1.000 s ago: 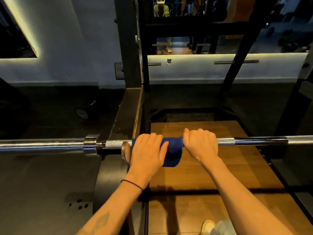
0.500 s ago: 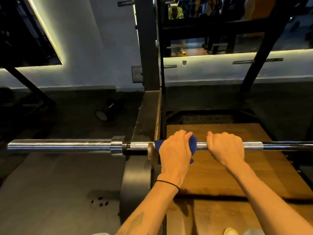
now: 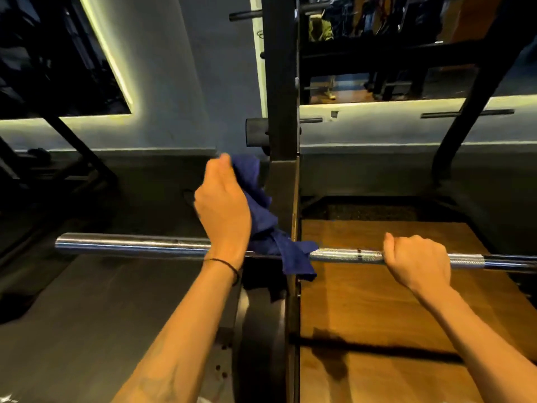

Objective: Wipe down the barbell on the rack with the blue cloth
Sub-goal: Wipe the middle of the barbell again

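A steel barbell [image 3: 130, 245] lies level across the black rack upright [image 3: 283, 112], its sleeve end pointing left. My left hand [image 3: 222, 207] grips the blue cloth [image 3: 261, 219] and holds it raised above the bar, just left of the upright. The cloth's loose tail [image 3: 296, 257] still drapes over the shaft beside the upright. My right hand [image 3: 415, 260] is curled round the knurled shaft to the right. The bar's collar is hidden behind my left wrist and the cloth.
A wooden lifting platform [image 3: 377, 315] lies under the right half of the bar, dark rubber flooring [image 3: 87, 315] under the left. A slanted rack brace [image 3: 479, 91] rises at the right. A mirror [image 3: 377, 53] and a lit wall run along the back.
My left hand lifted off the shaft and rose up and left with the cloth, which unfolded and now trails over the bar. The view shifted left; the right hand kept its grip.
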